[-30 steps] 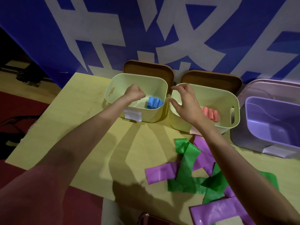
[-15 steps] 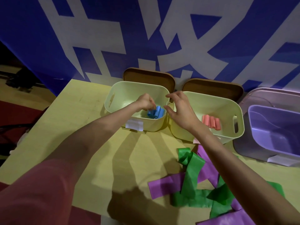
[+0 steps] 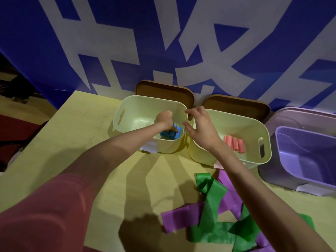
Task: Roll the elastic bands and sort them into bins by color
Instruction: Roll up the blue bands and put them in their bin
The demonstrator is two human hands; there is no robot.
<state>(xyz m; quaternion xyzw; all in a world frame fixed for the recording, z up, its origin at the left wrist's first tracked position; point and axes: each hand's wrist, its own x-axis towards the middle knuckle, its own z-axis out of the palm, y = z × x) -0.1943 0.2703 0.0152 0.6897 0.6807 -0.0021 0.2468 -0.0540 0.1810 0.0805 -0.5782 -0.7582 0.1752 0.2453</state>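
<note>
Left hand (image 3: 163,118) down in left bin (image 3: 127,106), fingers curled onto blue rolls (image 3: 171,134) beneath it. Right hand (image 3: 201,124) spread, empty, over right bin's (image 3: 254,124) rim; pink rolls (image 3: 234,143) just right of it.

Three bins (image 3: 125,117) in row; loose bands (image 3: 211,195) before them.

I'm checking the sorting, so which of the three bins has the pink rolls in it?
The middle bin, pale green, beside the right hand, holds the pink rolls. The left bin holds blue rolls; the purple bin shows none.
</note>
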